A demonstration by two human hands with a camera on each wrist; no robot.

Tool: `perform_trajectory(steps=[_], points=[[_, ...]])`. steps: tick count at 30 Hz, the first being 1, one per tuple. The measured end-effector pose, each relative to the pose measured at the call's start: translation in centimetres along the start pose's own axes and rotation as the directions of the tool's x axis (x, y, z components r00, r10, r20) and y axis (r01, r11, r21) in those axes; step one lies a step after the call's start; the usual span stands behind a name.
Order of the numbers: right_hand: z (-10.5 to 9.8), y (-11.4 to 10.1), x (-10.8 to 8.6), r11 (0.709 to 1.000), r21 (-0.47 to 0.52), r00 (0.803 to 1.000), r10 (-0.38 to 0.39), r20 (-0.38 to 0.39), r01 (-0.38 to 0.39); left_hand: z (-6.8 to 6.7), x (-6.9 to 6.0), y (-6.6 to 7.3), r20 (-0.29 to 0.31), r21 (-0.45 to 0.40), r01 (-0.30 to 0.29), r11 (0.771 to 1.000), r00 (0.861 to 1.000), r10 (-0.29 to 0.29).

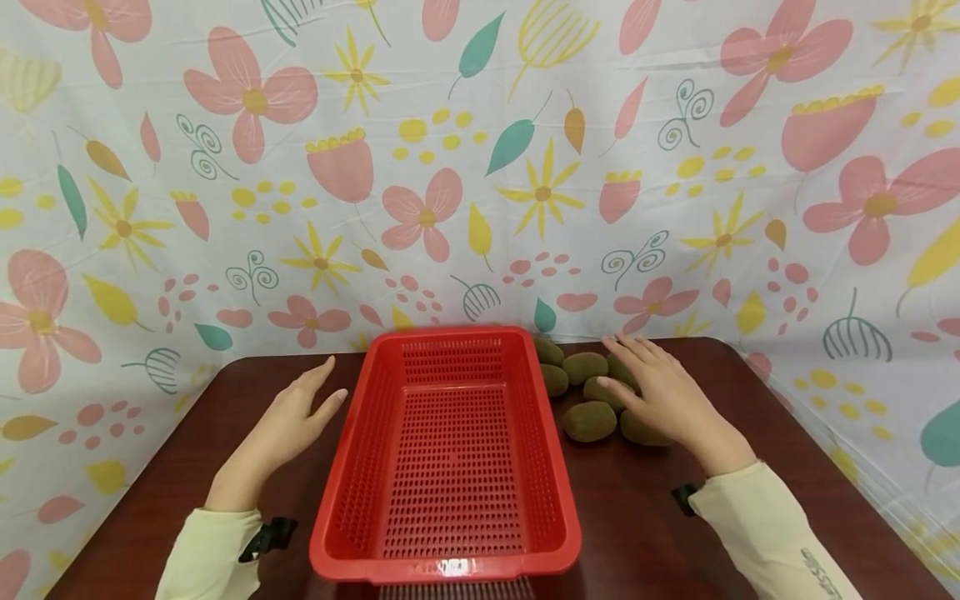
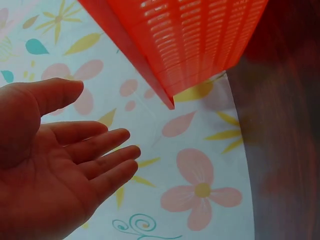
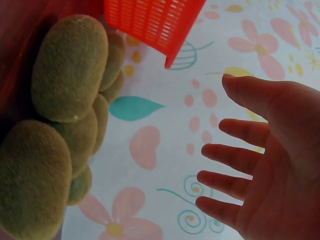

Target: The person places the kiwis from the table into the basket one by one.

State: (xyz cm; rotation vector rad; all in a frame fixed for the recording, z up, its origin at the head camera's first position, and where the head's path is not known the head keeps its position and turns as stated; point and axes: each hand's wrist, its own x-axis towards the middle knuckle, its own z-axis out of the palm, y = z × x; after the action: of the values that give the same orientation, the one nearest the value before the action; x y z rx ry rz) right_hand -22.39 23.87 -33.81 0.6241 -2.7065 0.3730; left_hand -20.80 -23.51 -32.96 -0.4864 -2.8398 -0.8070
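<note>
Visibly, seven kiwis (image 1: 590,422), one basket (image 1: 405,571); two hands (image 1: 287,423) (image 1: 667,394)

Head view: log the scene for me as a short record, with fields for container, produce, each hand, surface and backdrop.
Container: red rectangular perforated plastic basket, upright
Produce: cluster of brown fuzzy oval kiwifruit, outside the basket, along its right side; some partly hidden
Left hand: left of the basket, apart from it, holding nothing
Right hand: by the kiwifruit, fingers extended, holding nothing
Surface: dark reddish-brown table, under basket and fruit
Backdrop: white cloth with pink, yellow and teal floral print, behind the table
</note>
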Motion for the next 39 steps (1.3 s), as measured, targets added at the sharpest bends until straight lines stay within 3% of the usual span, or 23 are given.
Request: perform_trajectory(steps=[13, 21, 29, 39], points=[[2.1, 0.1, 0.6, 0.990, 0.134, 0.993, -0.049, 0.106, 0.035, 0.7, -0.1, -0.4, 0.041, -0.103, -0.022, 0.994, 0.999, 0.026], [3.8, 0.5, 0.2, 0.981, 0.180, 0.981, -0.107, 0.162, 0.077, 1.3, 0.0, -0.9, 0.124, -0.230, 0.037, 0.973, 0.992, -0.009], [5.1, 0.9, 0.2, 0.981, 0.169, 0.968, -0.130, 0.216, 0.094, 2.0, 0.2, -1.4, 0.152, -0.274, 0.071, 0.959, 0.988, -0.029], [5.5, 0.8, 0.5, 0.980, 0.183, 0.949, -0.125, 0.289, 0.073, 2.4, 0.2, -1.8, 0.162, -0.335, 0.070, 0.940, 0.987, -0.016]])
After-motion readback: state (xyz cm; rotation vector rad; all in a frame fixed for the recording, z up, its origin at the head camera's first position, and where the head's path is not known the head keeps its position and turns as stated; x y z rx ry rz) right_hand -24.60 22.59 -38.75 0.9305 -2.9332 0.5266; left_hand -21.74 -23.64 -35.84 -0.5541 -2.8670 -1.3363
